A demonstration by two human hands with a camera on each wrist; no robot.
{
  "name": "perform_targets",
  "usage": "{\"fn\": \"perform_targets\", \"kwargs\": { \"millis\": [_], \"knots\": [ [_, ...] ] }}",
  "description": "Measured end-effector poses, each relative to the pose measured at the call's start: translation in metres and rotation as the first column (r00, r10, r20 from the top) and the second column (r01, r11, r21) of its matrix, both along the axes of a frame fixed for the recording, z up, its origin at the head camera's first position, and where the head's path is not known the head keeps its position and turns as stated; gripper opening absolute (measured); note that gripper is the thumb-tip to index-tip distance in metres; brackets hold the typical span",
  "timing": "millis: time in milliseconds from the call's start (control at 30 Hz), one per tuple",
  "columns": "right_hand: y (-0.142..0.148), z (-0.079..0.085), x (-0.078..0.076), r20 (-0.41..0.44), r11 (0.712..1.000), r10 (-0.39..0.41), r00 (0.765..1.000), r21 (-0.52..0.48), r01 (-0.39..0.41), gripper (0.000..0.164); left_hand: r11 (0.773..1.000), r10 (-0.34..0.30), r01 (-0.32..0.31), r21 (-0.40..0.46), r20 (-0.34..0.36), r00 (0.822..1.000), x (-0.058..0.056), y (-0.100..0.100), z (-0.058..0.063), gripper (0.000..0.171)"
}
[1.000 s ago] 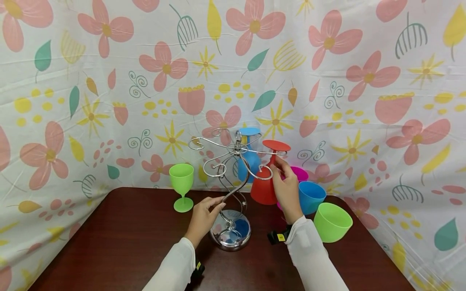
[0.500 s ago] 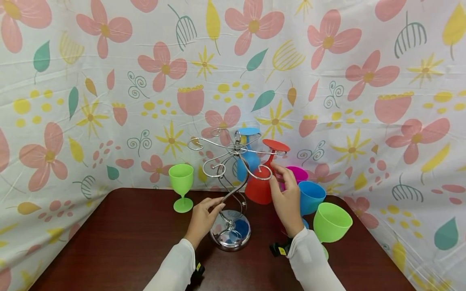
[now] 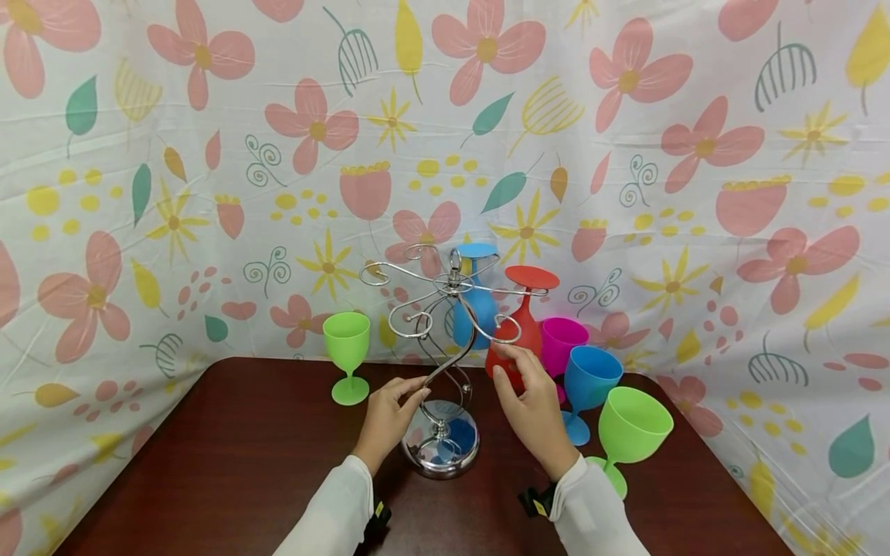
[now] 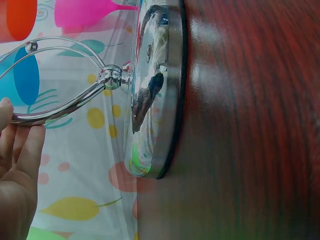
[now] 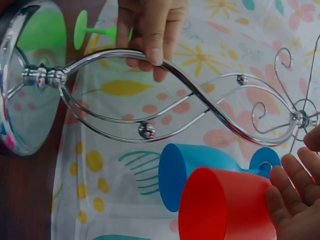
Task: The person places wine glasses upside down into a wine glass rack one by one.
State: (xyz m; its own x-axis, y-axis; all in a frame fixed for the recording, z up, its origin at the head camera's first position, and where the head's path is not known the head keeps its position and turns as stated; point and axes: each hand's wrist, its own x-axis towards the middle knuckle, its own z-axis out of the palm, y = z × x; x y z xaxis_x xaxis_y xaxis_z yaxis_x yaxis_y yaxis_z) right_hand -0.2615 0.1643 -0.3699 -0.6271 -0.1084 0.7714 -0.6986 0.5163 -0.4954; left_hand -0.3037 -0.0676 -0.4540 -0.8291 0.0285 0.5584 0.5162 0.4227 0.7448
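My left hand point(image 3: 389, 421) pinches the curved stem of a chrome stemware rack point(image 3: 456, 357) between thumb and fingers. In the left wrist view the rack's round base point(image 4: 172, 100) sits flat on the table. A red plastic goblet point(image 3: 530, 313) hangs upside down by its foot from a right-hand hook of the rack. Behind it a blue goblet point(image 3: 475, 313) hangs the same way. My right hand point(image 3: 534, 405) is just below and in front of the red goblet's bowl, its fingers extended and holding nothing. In the right wrist view those fingertips point(image 5: 292, 162) are right beside the red bowl.
On the right, magenta point(image 3: 563, 340), blue point(image 3: 591, 378) and green goblets point(image 3: 634, 425) stand upright in a row. Another green goblet point(image 3: 346, 340) stands at the back left of the dark wooden table point(image 3: 229, 463). A floral curtain point(image 3: 208, 170) hangs behind.
My right hand has let go of the red goblet's stem and moved down, its fingers opening. The red goblet, which swung left, hangs further right again. My left hand stays on the rack.
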Motion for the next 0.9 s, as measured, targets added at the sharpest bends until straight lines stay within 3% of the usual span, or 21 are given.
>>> {"fn": "perform_targets", "kwargs": {
  "millis": [367,900],
  "knots": [
    [-0.002,-0.024,0.003,-0.011,0.990,-0.016,1.000,0.143,0.017,0.044,1.000,0.005,-0.005,0.002,-0.008,1.000,0.001,-0.001,-0.002,0.023],
    [-0.003,-0.045,0.010,0.137,0.964,-0.102,0.985,0.260,0.063,0.054,1.000,0.026,-0.026,0.005,0.003,1.000,0.002,0.002,-0.006,0.024]
  ]
}}
